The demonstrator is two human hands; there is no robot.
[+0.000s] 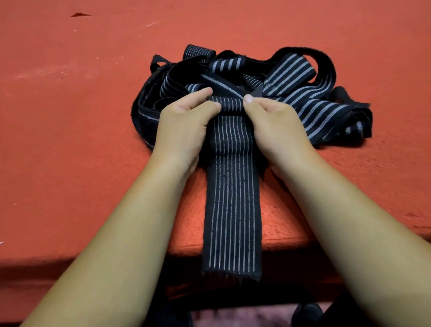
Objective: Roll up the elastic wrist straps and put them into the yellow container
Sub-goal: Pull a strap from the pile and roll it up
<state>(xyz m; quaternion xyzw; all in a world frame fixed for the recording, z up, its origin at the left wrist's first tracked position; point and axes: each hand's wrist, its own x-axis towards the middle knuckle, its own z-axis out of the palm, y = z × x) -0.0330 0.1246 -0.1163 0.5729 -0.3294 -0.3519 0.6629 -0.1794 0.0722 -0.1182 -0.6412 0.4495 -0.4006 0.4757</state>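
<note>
Black elastic strap (232, 194), soft, light and springy, lay flat on the red table (60, 145) before the strap pile (292, 90), its far end pinched at both edges by left hand (183, 130) and right hand (277, 126), the roll's best purchase.

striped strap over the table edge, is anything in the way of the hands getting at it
Nothing visible: the left hand and right hand already pinch the striped strap at its rolled far end. The strap pile lies just behind. No yellow container shows.
</note>
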